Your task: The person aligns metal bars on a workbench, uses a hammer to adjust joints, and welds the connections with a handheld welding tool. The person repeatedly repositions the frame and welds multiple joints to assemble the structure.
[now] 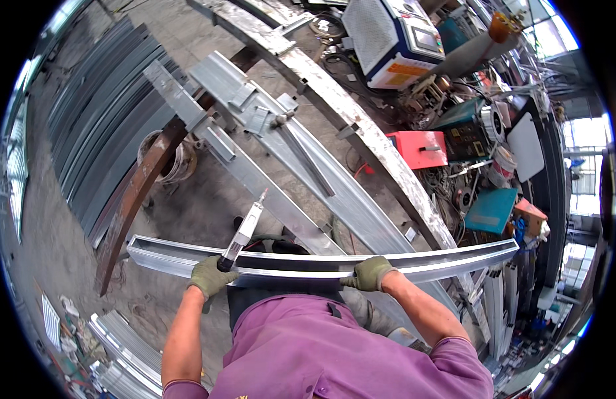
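A long silver metal channel (321, 274) lies crosswise in front of my body, its hollow side facing up. My left hand (213, 276), in an olive glove, is closed at the channel's near edge, left of its middle. A silver-white handheld welding gun (245, 226) slants up and away from this glove. Its black end sits against my left thumb, and its thin reddish tip points away over the channel. Farther right my right hand (370, 274), also gloved, is closed on the channel's near wall. The fingers beneath the metal are partly hidden.
Long metal beams (334, 166) run diagonally beyond the channel, with a hammer (281, 120) on one. Stacked grey profiles (115, 113) and a bucket (181, 159) are at left. At right stand a white-and-blue machine (394, 43), a red box (418, 149) and cluttered equipment.
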A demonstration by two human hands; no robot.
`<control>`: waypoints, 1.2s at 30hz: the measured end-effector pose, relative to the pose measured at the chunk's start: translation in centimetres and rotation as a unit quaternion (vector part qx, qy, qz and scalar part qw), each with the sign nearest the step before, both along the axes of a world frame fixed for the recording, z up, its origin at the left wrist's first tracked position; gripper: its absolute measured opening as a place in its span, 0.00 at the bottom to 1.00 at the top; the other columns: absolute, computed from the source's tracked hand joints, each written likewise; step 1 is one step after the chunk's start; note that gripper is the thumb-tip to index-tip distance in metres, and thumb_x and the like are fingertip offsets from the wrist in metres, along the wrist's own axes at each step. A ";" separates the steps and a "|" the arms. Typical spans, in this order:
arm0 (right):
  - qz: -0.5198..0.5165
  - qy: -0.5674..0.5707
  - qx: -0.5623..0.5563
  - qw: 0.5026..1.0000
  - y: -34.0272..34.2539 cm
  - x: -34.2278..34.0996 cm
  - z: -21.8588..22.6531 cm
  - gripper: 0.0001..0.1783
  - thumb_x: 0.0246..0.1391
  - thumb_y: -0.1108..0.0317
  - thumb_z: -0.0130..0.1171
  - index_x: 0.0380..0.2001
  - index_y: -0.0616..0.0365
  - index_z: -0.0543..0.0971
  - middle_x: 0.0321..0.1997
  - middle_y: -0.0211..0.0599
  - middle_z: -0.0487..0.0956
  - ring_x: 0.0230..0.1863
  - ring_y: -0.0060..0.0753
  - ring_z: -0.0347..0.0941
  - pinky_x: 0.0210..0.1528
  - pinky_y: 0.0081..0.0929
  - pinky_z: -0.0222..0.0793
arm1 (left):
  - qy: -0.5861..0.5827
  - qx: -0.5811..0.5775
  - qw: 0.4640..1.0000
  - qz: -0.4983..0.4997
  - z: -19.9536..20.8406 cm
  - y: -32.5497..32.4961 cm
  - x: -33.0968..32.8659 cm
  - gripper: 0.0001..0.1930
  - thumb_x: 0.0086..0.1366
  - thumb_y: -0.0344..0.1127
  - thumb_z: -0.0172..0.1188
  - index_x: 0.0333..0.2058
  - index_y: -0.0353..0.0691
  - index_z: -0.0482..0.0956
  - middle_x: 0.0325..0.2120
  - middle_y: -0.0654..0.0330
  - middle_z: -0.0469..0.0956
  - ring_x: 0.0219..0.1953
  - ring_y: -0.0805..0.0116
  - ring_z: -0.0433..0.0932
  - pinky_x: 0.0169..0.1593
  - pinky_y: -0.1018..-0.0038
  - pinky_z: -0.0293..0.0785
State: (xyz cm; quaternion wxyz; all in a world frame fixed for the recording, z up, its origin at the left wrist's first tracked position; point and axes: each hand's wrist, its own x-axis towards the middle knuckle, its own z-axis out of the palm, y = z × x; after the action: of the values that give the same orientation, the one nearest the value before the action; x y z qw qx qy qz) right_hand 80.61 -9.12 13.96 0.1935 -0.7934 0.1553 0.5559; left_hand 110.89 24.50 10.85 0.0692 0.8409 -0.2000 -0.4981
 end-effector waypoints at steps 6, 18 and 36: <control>0.055 0.019 0.015 0.998 -1.5 3.0 -2.6 0.47 0.66 0.20 0.47 0.45 0.56 0.92 0.49 0.51 0.89 0.54 0.55 0.86 0.58 0.48 0.78 | -0.059 -0.021 0.993 0.099 -2.4 4.2 -4.3 0.29 0.55 0.57 0.79 0.46 0.41 0.87 0.42 0.48 0.89 0.48 0.44 0.87 0.54 0.54 0.80; 0.099 0.003 0.024 0.995 -2.2 4.4 -7.2 0.46 0.65 0.21 0.49 0.58 0.51 0.88 0.58 0.50 0.87 0.61 0.55 0.83 0.64 0.45 0.77 | -0.068 0.028 0.967 0.242 -1.7 4.7 -7.6 0.33 0.55 0.59 0.76 0.51 0.39 0.85 0.47 0.45 0.88 0.53 0.43 0.86 0.58 0.54 0.79; 0.146 -0.407 -0.133 0.892 17.2 1.2 -12.2 0.66 0.48 0.37 0.73 0.78 0.69 0.57 0.81 0.69 0.57 0.83 0.77 0.48 0.84 0.71 0.39 | -0.013 -0.139 0.938 0.318 -7.4 6.6 -7.6 0.21 0.65 0.50 0.69 0.49 0.44 0.86 0.45 0.48 0.88 0.50 0.44 0.86 0.55 0.53 0.80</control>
State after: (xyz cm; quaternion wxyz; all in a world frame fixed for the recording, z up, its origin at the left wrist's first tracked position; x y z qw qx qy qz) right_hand 81.78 8.04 1.75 0.0486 -0.9822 0.0180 0.1807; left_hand 103.33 31.10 3.43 0.3380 0.8489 0.0097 -0.4062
